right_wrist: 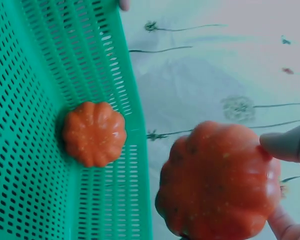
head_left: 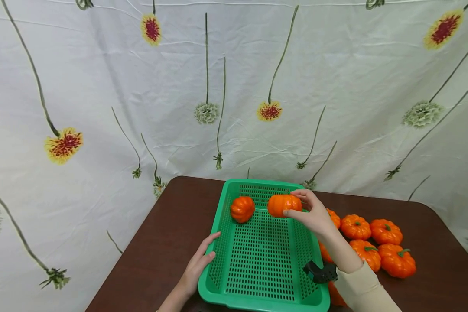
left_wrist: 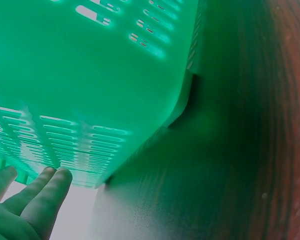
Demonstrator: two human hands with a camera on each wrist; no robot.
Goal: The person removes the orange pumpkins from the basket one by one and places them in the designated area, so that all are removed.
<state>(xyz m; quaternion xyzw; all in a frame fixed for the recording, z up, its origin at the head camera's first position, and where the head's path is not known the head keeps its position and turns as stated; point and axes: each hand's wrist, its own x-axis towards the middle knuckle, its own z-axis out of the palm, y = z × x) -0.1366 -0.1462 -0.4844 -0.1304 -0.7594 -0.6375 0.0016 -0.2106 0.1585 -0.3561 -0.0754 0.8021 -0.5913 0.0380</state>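
Observation:
My right hand (head_left: 311, 213) holds a small orange pumpkin (head_left: 284, 205) between thumb and fingers, over the far right part of a green plastic basket (head_left: 214, 242). In the right wrist view the held pumpkin (right_wrist: 220, 182) shows its ribbed side, with thumb and fingertips at its edge. A second pumpkin (head_left: 242, 209) lies inside the basket at the far left corner. My left hand (head_left: 196, 264) rests along the basket's left rim with fingers extended. The left wrist view has those straight fingers (left_wrist: 46, 200) beside the slotted outer wall (left_wrist: 90, 75).
Several orange pumpkins (head_left: 386, 232) with green stems sit on the dark brown table (head_left: 156, 242) to the right of the basket, some partly hidden behind the right forearm. A white flowered cloth (head_left: 171, 86) hangs behind the table. A black band (head_left: 320, 272) circles the right wrist.

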